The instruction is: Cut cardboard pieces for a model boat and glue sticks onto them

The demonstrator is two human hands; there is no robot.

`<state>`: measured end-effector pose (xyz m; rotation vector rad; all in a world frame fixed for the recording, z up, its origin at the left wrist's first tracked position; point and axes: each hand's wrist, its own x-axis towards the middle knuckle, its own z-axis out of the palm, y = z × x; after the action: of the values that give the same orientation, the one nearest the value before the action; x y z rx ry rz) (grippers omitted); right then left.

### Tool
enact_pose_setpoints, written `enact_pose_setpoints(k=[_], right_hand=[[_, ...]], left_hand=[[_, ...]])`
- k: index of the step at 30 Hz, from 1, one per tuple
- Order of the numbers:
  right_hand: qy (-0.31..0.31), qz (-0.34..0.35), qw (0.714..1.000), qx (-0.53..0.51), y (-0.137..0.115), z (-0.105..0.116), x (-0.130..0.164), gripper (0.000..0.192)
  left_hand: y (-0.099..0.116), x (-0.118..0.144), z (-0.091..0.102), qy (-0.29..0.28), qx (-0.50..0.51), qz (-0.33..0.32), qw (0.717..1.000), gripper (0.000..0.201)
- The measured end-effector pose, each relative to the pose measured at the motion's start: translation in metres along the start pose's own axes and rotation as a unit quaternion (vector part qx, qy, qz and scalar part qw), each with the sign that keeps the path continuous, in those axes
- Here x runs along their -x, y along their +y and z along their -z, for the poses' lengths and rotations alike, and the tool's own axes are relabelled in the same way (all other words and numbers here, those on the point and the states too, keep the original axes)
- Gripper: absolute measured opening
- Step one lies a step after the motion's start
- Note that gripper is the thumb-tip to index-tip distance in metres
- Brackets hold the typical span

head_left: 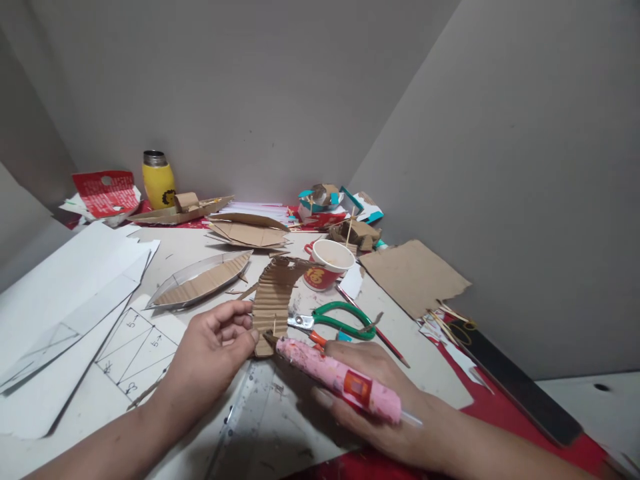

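Note:
My left hand (210, 350) pinches the lower edge of a strip of corrugated cardboard (273, 297) that stands curved up off the table. My right hand (370, 393) grips a pink hot glue gun (337, 377). Its nozzle tip touches the bottom corner of the strip, right beside my left fingers. Green-handled scissors (333, 320) lie just behind the gun. A cardboard boat hull (203, 283) rests to the left of the strip.
A red and white paper cup (327, 263) stands behind the strip. A torn cardboard sheet (415, 277) and a red pencil (373, 327) lie to the right. White paper sheets (70, 307), a metal ruler (245, 413), a yellow flask (157, 180) and cardboard scraps crowd the table.

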<state>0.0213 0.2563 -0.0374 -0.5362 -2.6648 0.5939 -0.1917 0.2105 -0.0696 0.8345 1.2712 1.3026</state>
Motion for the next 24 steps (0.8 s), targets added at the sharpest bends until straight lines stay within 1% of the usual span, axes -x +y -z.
enact_pose_setpoints(k=[5,8,12,15,19,24], right_hand=[[-0.008,-0.005,1.0,0.012,-0.001,-0.0003,0.0011,0.008],[-0.01,-0.005,1.0,0.015,-0.0018,-0.0001,0.0008,0.011],[-0.006,0.003,1.0,0.022,-0.0022,-0.0001,-0.0007,0.008],[0.002,0.01,0.999,0.034,-0.0016,-0.0004,-0.0006,0.01],[-0.004,0.012,0.999,0.04,-0.0007,-0.0006,0.0011,0.016],[-0.011,0.015,0.999,0.048,-0.0015,0.0006,0.001,0.015]], left_hand=[[-0.0006,0.0007,0.0006,0.003,0.002,0.0,1.0,0.033],[-0.0005,0.0021,0.0003,-0.004,-0.002,-0.004,1.0,0.032],[0.0001,0.0023,-0.0002,-0.013,-0.007,-0.005,1.0,0.032],[0.0005,0.0012,-0.0001,-0.01,-0.011,-0.003,1.0,0.033],[0.0011,0.001,-0.0001,-0.008,-0.012,-0.007,1.0,0.03],[0.0019,0.0039,-0.0006,0.0,-0.001,-0.007,1.0,0.028]])
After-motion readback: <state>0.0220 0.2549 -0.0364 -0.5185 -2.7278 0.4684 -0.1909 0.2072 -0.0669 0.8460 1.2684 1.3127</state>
